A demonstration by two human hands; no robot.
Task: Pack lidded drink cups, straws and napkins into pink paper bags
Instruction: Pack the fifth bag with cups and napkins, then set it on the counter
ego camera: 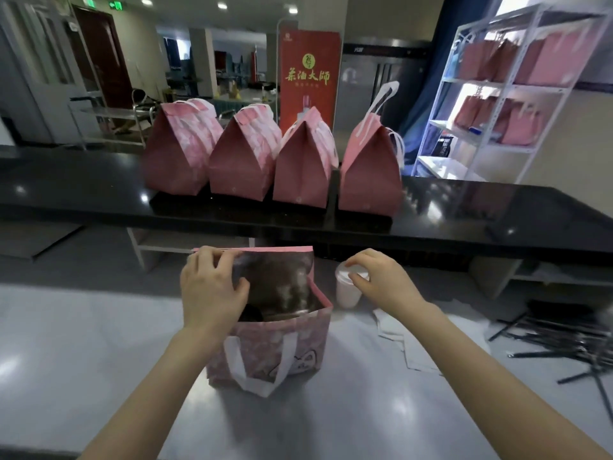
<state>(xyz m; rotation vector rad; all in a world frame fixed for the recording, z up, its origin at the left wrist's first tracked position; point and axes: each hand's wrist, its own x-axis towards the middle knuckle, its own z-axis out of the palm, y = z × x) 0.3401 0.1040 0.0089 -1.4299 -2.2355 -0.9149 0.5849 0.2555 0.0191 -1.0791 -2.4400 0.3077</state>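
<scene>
**Bag open, cup right next to it**

So the open pink bag (275, 346) is standing on the grey counter (66, 360). The left hand (209, 287) grips its left rim, fingers curled over the edge. The right hand (381, 280) pinches the lid of the white cup (346, 293) from above, and that cup sits just beside the bag's right side. Napkins (411, 346) lie under the right forearm, with black straws (557, 340) scattered further right. Four closed bags (242, 161) line the black ledge (83, 187) behind.
</scene>
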